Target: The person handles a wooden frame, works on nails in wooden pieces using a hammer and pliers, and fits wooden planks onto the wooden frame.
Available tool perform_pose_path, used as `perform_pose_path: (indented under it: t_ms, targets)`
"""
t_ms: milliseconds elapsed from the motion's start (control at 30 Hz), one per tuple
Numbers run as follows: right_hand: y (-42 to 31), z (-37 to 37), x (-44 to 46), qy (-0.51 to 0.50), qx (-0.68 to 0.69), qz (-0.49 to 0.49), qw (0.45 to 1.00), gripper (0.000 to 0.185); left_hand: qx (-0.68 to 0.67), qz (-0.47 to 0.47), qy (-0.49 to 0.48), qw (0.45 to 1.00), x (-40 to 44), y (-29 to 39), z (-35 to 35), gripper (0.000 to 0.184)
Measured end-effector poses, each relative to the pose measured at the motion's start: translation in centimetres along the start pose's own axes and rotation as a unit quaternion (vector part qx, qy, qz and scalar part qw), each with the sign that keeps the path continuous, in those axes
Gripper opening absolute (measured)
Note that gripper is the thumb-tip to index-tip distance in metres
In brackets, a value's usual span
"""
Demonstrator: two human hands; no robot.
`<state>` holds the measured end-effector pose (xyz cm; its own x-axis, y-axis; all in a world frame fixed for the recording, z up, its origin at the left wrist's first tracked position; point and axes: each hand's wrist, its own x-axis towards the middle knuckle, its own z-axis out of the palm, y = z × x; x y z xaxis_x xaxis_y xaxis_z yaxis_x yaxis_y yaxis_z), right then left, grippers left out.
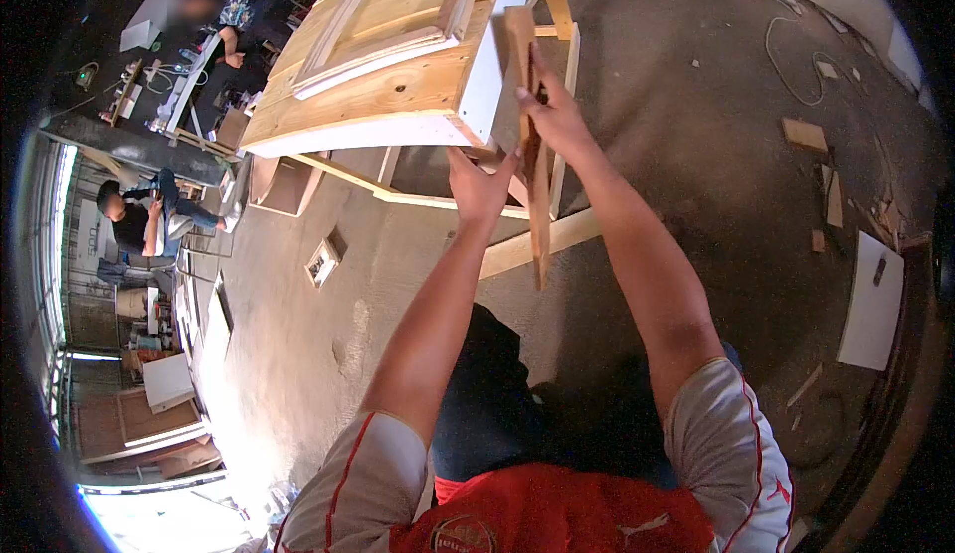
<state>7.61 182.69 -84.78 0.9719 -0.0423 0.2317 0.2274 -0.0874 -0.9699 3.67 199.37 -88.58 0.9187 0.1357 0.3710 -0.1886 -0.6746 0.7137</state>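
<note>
My right hand [559, 120] is closed around a long, narrow brown wooden board [538, 205], stood on end beside the white-edged side of a wooden panelled piece [398, 86]. Just below that piece's near corner is my left hand [479, 187]. Its thumb reaches to the board, while its fingers curl up under the corner, partly hidden. What they grip there I cannot make out. The panelled piece has a pale, knotty pine face with raised frame moulding. It rests on a light wooden frame [408, 198].
A pale plank [542, 245] lies on the concrete floor behind the board. Offcuts [804, 135], a white sheet [871, 299] and a cable [771, 46] are at right. One person [149, 215] sits at left; another [234, 16] is by a cluttered bench [194, 86].
</note>
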Motion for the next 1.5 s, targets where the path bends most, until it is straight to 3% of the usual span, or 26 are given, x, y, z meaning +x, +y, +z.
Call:
perform_pose_path:
  t_ms: [67,167,300,500,600,700,800,900,933,1233,1500]
  targets:
    - [1.8,1.4,0.6,0.005,0.009,-0.050,0.999,0.072,0.012,-0.028,-0.032,0.999,-0.4,1.4,-0.2,0.087]
    - [2.3,3.1,0.6,0.028,-0.001,-0.088,0.996,0.072,-0.007,-0.055,-0.058,0.997,-0.9,2.7,-0.4,0.089]
    - [0.3,2.3,-0.1,-0.019,0.024,-0.015,0.999,0.073,0.017,-0.057,-0.014,0.998,-0.8,1.6,0.9,0.092]
    - [1.6,2.6,0.3,0.002,-0.016,-0.033,0.999,0.074,0.041,-0.037,-0.007,0.998,-0.8,1.3,1.1,0.079]
    - [2.6,2.7,0.6,-0.004,-0.023,-0.020,1.000,0.074,0.043,-0.082,-0.031,0.995,-0.9,2.3,0.5,0.075]
    - [3.4,3.2,1.2,0.071,-0.034,-0.123,0.989,0.080,0.042,-0.089,-0.028,0.995,-0.7,2.7,0.7,0.073]
    - [3.0,2.9,0.7,0.041,-0.017,-0.059,0.997,0.080,0.064,-0.145,-0.021,0.987,-0.4,3.2,1.2,0.075]
    - [2.2,2.7,0.8,0.038,-0.061,-0.053,0.996,0.080,0.084,-0.129,0.010,0.988,-0.4,3.2,1.8,0.075]
    - [0.9,2.1,0.1,-0.016,0.025,0.003,1.000,0.077,0.066,-0.137,0.004,0.988,-0.4,3.6,1.6,0.075]
    - [2.8,2.9,0.7,0.036,-0.007,-0.081,0.996,0.082,0.077,-0.129,0.008,0.989,-0.3,2.9,1.8,0.072]
    - [3.0,2.9,0.7,0.038,-0.036,-0.090,0.995,0.081,0.075,-0.115,0.041,0.990,-0.5,2.6,2.2,0.074]
